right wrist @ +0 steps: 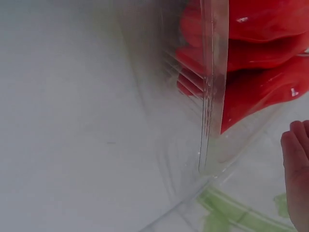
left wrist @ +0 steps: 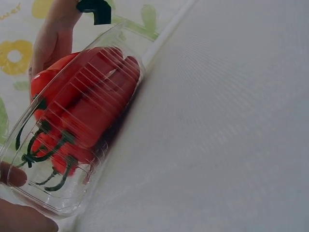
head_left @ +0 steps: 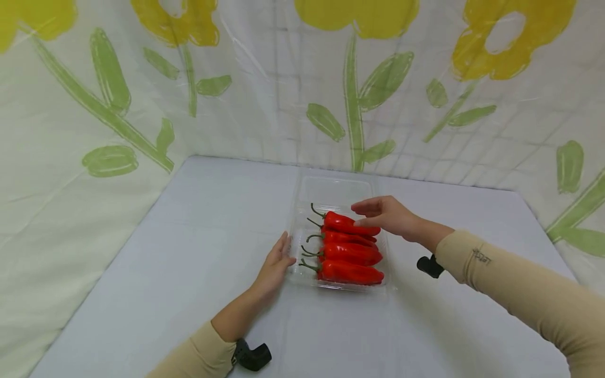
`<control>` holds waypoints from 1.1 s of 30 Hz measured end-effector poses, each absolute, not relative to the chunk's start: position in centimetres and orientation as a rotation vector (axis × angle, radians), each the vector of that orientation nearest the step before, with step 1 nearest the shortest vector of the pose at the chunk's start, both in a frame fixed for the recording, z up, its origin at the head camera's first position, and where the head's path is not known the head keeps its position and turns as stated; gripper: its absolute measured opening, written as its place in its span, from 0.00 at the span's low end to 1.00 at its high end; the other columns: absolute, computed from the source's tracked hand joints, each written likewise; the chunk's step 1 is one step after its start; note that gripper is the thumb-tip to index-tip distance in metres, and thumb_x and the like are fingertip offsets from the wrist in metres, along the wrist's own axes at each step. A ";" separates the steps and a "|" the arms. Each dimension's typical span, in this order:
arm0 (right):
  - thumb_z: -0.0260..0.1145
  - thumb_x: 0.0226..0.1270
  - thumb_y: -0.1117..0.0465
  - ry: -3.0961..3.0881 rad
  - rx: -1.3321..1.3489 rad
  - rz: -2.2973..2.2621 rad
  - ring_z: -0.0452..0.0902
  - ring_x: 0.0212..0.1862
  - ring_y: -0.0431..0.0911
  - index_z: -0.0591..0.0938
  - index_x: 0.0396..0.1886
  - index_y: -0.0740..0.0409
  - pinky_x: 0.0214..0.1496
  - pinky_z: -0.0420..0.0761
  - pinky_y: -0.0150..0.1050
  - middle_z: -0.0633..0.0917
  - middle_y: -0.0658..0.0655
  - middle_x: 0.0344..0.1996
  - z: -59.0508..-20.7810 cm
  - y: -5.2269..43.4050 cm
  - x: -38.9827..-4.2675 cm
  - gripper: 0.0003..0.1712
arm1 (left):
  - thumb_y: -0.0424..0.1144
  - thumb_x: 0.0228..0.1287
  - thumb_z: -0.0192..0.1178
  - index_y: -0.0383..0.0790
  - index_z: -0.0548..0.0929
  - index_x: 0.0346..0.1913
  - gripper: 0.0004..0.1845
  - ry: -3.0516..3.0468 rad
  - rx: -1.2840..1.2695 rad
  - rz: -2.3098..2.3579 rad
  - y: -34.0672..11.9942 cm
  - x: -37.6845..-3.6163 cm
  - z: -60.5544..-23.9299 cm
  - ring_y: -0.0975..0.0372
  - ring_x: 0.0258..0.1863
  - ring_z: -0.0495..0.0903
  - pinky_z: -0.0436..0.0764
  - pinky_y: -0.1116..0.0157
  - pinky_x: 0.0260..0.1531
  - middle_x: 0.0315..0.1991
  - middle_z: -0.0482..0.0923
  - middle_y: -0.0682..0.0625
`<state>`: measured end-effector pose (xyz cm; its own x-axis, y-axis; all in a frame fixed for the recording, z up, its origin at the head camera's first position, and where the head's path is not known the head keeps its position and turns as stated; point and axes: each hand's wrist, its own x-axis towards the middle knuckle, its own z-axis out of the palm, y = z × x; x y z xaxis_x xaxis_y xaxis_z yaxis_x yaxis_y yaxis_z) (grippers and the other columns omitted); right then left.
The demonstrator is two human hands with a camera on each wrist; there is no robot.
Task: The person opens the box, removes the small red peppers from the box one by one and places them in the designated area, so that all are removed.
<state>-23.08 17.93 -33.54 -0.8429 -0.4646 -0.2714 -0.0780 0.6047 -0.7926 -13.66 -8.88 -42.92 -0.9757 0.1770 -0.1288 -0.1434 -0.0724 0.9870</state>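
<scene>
A clear plastic tray (head_left: pixel 304 184) sits on the white table, with its lid lying open behind it. Several red peppers (head_left: pixel 350 252) with green stems lie side by side in it. My left hand (head_left: pixel 279 257) rests flat against the tray's left wall with straight fingers. My right hand (head_left: pixel 385 212) hovers over the far pepper, fingers relaxed and extended, holding nothing. The left wrist view shows the peppers (left wrist: pixel 87 111) through the ribbed tray wall (left wrist: pixel 63 193). The right wrist view shows the tray's edge (right wrist: pixel 212 96), peppers (right wrist: pixel 260 72) and my fingertips (right wrist: pixel 297 164).
The white table (head_left: pixel 189 236) extends on all sides of the tray. Cloth walls printed with yellow flowers (head_left: pixel 350 68) and green leaves close in the back and both sides.
</scene>
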 end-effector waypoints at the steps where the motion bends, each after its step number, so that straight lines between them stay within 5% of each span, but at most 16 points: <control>1: 0.64 0.60 0.55 2.377 -0.439 -1.133 0.70 0.62 0.58 0.72 0.62 0.59 0.60 0.75 0.50 0.74 0.64 0.61 -33.6 17.9 -23.1 0.31 | 0.21 0.59 0.40 0.28 0.40 0.72 0.38 1.978 0.041 2.158 -8.9 -13.6 -43.0 0.47 0.73 0.37 0.42 0.49 0.71 0.73 0.39 0.34; 33: 0.63 0.61 0.61 2.406 -0.535 -0.973 0.75 0.57 0.56 0.75 0.58 0.65 0.57 0.78 0.47 0.81 0.64 0.53 -34.8 16.7 -23.9 0.26 | 0.21 0.59 0.38 0.26 0.41 0.71 0.36 1.988 0.080 2.165 -8.8 -13.6 -43.1 0.48 0.74 0.36 0.38 0.50 0.71 0.73 0.38 0.34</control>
<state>-23.86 16.68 -34.85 -0.8047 -0.5186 -0.2892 -0.1719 0.6697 -0.7225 -13.64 -8.79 -43.11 -0.9784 0.1836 -0.0951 -0.1104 -0.0750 0.9911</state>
